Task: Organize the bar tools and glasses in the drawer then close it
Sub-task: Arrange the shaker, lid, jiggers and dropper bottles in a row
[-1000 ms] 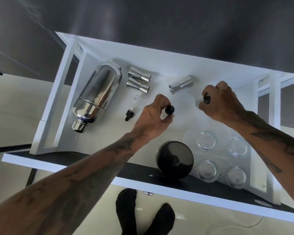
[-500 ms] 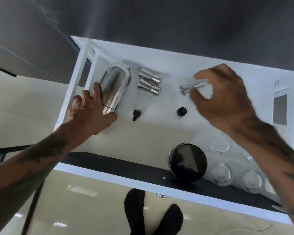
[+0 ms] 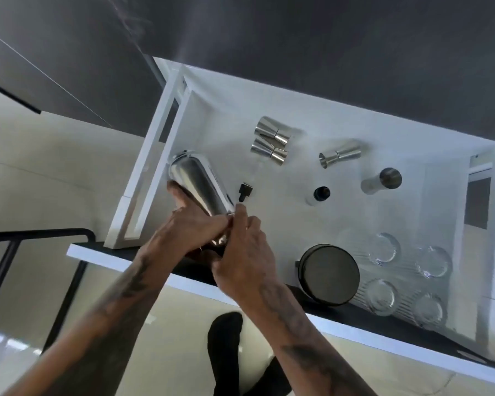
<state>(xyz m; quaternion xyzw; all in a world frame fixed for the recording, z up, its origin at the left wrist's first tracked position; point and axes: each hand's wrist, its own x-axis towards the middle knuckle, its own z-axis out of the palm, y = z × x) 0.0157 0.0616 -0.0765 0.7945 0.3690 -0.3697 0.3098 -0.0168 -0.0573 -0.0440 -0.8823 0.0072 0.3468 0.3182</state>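
Note:
The white drawer (image 3: 312, 115) stands pulled out below me. A silver cocktail shaker (image 3: 199, 185) lies tilted at its left side. My left hand (image 3: 189, 224) grips the shaker's lower body and my right hand (image 3: 242, 252) holds its cap end. Two steel jiggers (image 3: 270, 142) lie side by side at the back, with a third jigger (image 3: 339, 157) to their right. A clear dropper bottle (image 3: 247, 187) lies beside the shaker. A small black-capped bottle (image 3: 319, 194) and a steel cylinder (image 3: 382, 181) stand further right. Several clear glasses (image 3: 406, 275) fill the front right corner.
A round black container (image 3: 329, 274) stands at the drawer's front, left of the glasses. The drawer's front edge (image 3: 103, 254) runs white and black across the view. A black metal rail (image 3: 35, 234) is at left. My socked feet (image 3: 229, 352) are on the pale floor.
My right hand left the third jigger and came across to the shaker's cap end. The shaker has shifted towards the drawer's front. My left hand stays on it.

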